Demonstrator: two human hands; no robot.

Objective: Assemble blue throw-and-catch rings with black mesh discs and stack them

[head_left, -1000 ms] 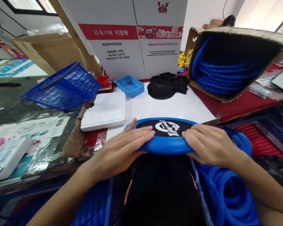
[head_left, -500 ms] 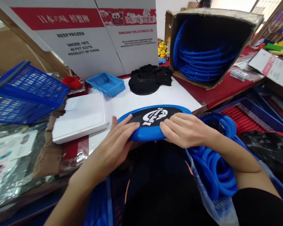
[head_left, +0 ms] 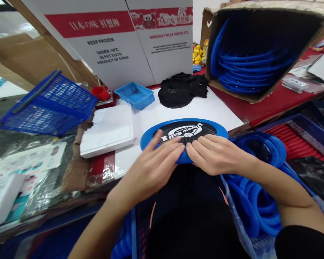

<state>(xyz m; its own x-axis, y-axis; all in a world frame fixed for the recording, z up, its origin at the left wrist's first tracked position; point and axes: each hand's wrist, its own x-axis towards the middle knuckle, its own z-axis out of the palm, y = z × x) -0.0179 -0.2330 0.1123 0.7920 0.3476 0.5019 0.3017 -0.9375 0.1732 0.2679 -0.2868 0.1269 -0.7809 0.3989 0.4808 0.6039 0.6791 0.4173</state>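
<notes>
Hand, left (head_left: 153,160): drapes over near edge of blue-rimmed mesh disc (head_left: 190,131), with fingers parted and blurred; thumb hidden, cannot tell whether gripping.
Hand, right (head_left: 216,153): clasps near rim of same disc, with fingers curled over top, just beside the left.
Disc markings: black mesh centre, white "Throw Ball" print facing up.
Disc place: in front of torso, at near edge of white board (head_left: 216,109); contact with board cannot tell.
Blue rings (head_left: 259,205): heaped at lower right.
White slab (head_left: 108,131): left of disc.
Black cloth pieces (head_left: 178,91): piled on board, beyond disc.
Blue tray (head_left: 136,96): beside cloth, to left.
Slatted blue basket (head_left: 51,104): tilted, far left.
Cardboard box (head_left: 272,5): on its side, back right, holding stacked blue hoops (head_left: 248,68).
White carton (head_left: 118,50): upright at back, lettered "KEEP FROZEN".
</notes>
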